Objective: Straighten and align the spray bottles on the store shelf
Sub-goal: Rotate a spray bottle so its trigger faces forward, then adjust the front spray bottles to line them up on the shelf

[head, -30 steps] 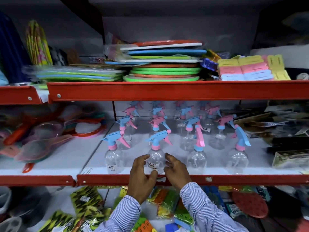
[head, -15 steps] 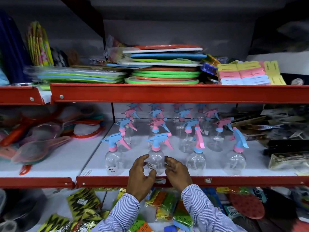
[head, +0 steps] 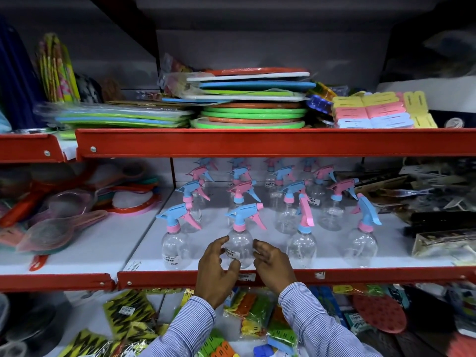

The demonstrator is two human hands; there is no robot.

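You were mid-task, roughly halfway by my read. Your left hand [head: 215, 270] and right hand [head: 271, 264] sat either side of the second front bottle [head: 239, 243], at the front edge of the white shelf [head: 332, 249]. Both hands were loosely cupped, fingers half curled. The left fingertips looked to be touching the clear body. I couldn't tell if the right hand made contact; a sliver of gap seemed to show. Neither had a firm hold of it.

Looked done:
- leftmost front bottle [head: 175, 240] upright near the shelf's front left corner, nozzle pointing left
- second front bottle upright, nozzle matching it
- back rows [head: 242, 194] fairly orderly toward the rear edge, though blurred

Looked left to do:
- third front bottle [head: 302, 243], pink trigger head turned end-on, unlike the two on its left
- fourth front bottle [head: 363, 240] toward the right edge, blue head twisted the other way, and well apart from the third

Front-row spacing was uneven on the right half. My guess: two bottles needed rotating and sliding into line along the front edge.
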